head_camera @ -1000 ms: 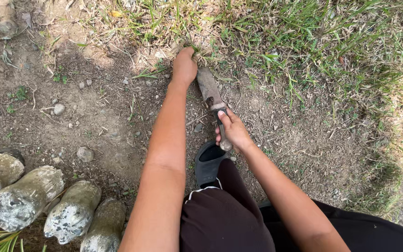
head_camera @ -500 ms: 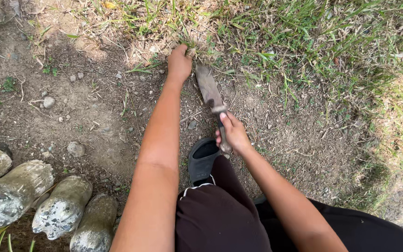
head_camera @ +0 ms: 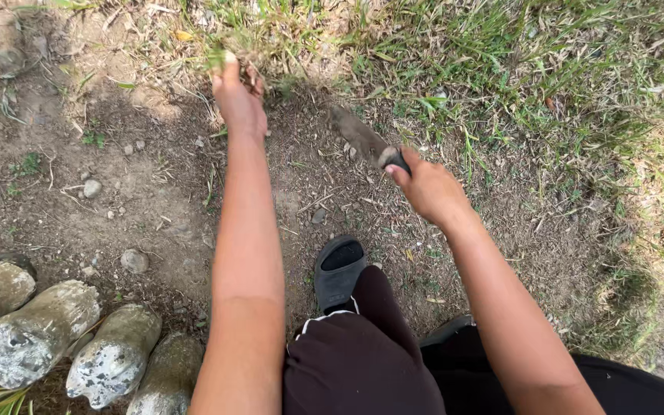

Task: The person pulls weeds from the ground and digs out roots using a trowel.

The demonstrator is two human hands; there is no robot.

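Note:
My left hand (head_camera: 238, 96) reaches forward to the edge of the grass and is closed on a small tuft of grass (head_camera: 223, 58) with bits of root. My right hand (head_camera: 424, 184) grips the dark handle of a knife (head_camera: 359, 134); its soil-caked blade points up and left and lies low over the bare dirt. The blade tip is a little to the right of my left hand, apart from it. My knee in dark trousers and a black sandal (head_camera: 337, 270) are below the hands.
Several large grey stones (head_camera: 32, 330) line the lower left corner. Small pebbles (head_camera: 134, 260) are scattered on the bare dirt. Green grass (head_camera: 516, 54) covers the top and right of the ground.
My left hand has gone further forward and left and now holds a tuft of grass. The knife and my right hand have swung to the right, away from the left hand.

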